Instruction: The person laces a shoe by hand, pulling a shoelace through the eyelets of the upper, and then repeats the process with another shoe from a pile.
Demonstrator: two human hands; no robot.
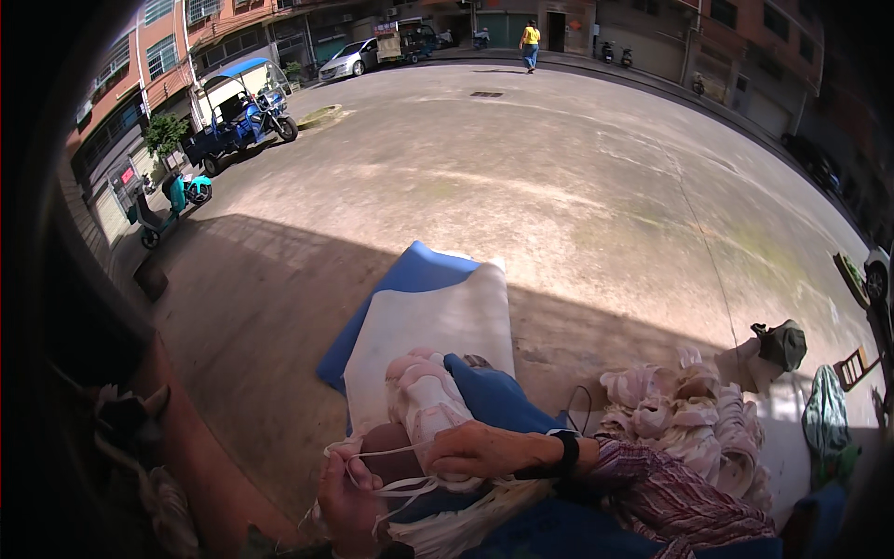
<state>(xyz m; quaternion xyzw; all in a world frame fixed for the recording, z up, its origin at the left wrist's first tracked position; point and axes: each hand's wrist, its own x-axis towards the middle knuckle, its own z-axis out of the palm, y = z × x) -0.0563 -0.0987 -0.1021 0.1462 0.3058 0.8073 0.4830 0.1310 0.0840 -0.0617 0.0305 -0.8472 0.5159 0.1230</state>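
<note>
My left hand (349, 498), low in the view, is closed with its fingertips pinching thin white strips (405, 486). A strip stretches from it across to my right hand (480, 451). That hand is closed over the near end of a bundle of pale pink and white cloth-like pieces (426, 396), apparently gripping the strip there. The bundle lies across my lap, beside a blue-clad leg (494, 393). More pale strands (447, 531) hang below my hands. What my right fingertips hold is partly hidden.
A white sheet with a blue underside (447, 312) lies on the concrete ahead. A heap of pinkish cloth-like pieces (694, 419) sits at the right, near a dark bag (780, 345). Farther off stand a green scooter (175, 200), a blue cargo tricycle (244, 121) and a walking person (530, 45).
</note>
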